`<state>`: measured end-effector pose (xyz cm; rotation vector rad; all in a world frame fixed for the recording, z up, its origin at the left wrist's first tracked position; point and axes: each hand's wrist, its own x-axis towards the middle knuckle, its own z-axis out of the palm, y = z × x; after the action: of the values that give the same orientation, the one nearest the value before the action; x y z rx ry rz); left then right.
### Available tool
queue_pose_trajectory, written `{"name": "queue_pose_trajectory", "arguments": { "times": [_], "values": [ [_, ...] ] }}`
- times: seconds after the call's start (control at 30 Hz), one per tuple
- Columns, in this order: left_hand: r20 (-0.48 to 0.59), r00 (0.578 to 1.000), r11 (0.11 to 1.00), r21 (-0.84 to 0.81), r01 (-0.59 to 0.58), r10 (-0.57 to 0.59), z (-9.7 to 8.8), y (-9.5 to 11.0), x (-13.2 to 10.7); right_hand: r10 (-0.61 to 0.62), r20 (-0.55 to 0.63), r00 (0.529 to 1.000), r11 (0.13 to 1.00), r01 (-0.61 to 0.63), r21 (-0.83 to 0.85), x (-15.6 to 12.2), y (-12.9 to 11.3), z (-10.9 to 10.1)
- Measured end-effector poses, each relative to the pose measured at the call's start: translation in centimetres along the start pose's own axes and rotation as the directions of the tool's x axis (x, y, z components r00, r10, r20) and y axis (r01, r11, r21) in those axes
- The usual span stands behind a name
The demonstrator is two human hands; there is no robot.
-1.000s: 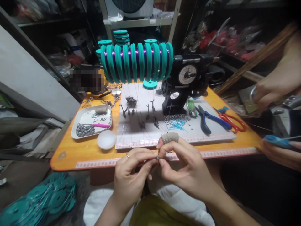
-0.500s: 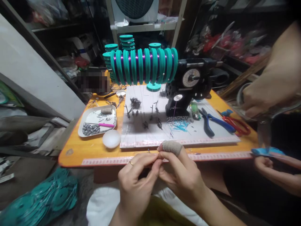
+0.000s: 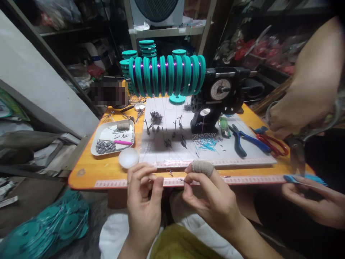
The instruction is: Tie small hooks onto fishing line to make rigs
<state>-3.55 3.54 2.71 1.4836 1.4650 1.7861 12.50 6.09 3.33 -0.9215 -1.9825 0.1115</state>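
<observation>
My left hand (image 3: pixel 144 196) is at the table's front edge, its thumb apart from the curled fingers, with nothing visible between them. To its right, my right hand (image 3: pixel 208 196) pinches thumb and forefinger together over a measuring tape (image 3: pixel 242 180); what it holds is too small to make out. A grey cover (image 3: pixel 202 168) wraps one of its fingers. Above both hands, a row of green spools (image 3: pixel 168 75) wound with purple line sits on a black winding machine (image 3: pixel 206 120). Thin lines hang from the spools to small dark weights (image 3: pixel 167 143) on a white board (image 3: pixel 151 154).
Left stand a white tray (image 3: pixel 93 149) of grey cylinders and a white bowl (image 3: pixel 128 158). Blue-handled pliers (image 3: pixel 238 142) and red-handled scissors (image 3: pixel 279 145) lie right. Another person's hands (image 3: pixel 315 201) hold large scissors (image 3: pixel 296 151) and a blue bundle (image 3: pixel 306 180). Bagged green spools (image 3: pixel 54 230) lie lower left.
My hands were together at the fingertips; my left hand has moved away to the left and its fingers have parted. The other person's scissors have moved down toward the blue bundle.
</observation>
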Motion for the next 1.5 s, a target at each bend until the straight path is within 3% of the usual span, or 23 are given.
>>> {"name": "queue_pose_trajectory", "arguments": {
  "times": [0.07,0.1,0.17,0.27,0.37,0.47,0.53,0.8,0.87,0.97,1.03,1.1,1.17,1.5],
  "values": [
    [0.018,0.965,0.948,0.183,-0.262,0.263,-0.6,0.1,-0.4,-0.017,0.007,1.000,1.000,0.017,-0.014,0.1,0.0,0.1],
    [0.092,0.922,0.889,0.243,-0.387,0.376,-0.8,0.1,-0.6,-0.025,0.008,1.000,0.999,0.026,-0.024,0.1,0.0,0.1],
    [0.262,0.837,0.790,0.283,-0.543,0.481,-1.0,0.0,-0.7,-0.042,0.008,0.999,0.998,0.042,-0.042,0.2,-0.1,0.2],
    [0.368,0.797,0.726,0.343,-0.596,0.480,-1.2,-0.5,-0.2,-0.065,-0.005,0.998,0.996,0.065,-0.060,0.3,-0.1,0.4],
    [0.387,0.778,0.686,0.377,-0.623,0.494,-1.4,-0.9,0.6,-0.078,0.003,0.997,0.996,0.078,-0.050,0.2,0.1,0.3],
    [0.404,0.729,0.659,0.323,-0.679,0.552,-1.7,-1.0,1.1,-0.130,0.016,0.991,0.991,0.130,-0.018,0.1,0.6,0.0],
    [0.392,0.719,0.675,0.271,-0.686,0.574,-1.7,-1.0,1.3,-0.173,0.022,0.985,0.985,0.173,0.018,0.1,0.9,-0.3],
    [0.325,0.796,0.832,0.046,-0.552,0.510,-0.6,-2.1,0.6,-0.183,0.067,0.981,0.976,0.173,0.130,-0.5,2.2,-1.4],
    [0.268,0.835,0.870,-0.025,-0.492,0.480,-0.2,-2.4,0.2,-0.168,0.060,0.984,0.975,0.157,0.157,-0.7,2.4,-1.4],
    [0.172,0.917,0.928,-0.175,-0.330,0.359,0.5,-2.3,-0.1,-0.161,0.066,0.985,0.971,0.146,0.190,-0.5,2.4,-1.4],
    [0.221,0.947,0.939,-0.305,-0.161,0.234,0.8,-1.8,0.2,-0.166,0.056,0.984,0.971,0.153,0.184,-0.1,2.0,-1.5],
    [0.313,0.940,0.911,-0.412,0.003,0.139,1.0,-1.1,0.7,-0.156,0.046,0.987,0.976,0.146,0.163,0.4,1.4,-1.7],
    [0.359,0.929,0.881,-0.464,0.093,0.091,0.9,-0.6,1.1,-0.135,0.043,0.990,0.979,0.127,0.157,0.9,0.8,-2.0],
    [0.399,0.913,0.877,-0.464,0.122,0.083,-1.3,-0.1,1.3,-0.160,0.039,0.986,0.967,0.149,0.204,1.3,-2.3,-1.4]
  ]
}}
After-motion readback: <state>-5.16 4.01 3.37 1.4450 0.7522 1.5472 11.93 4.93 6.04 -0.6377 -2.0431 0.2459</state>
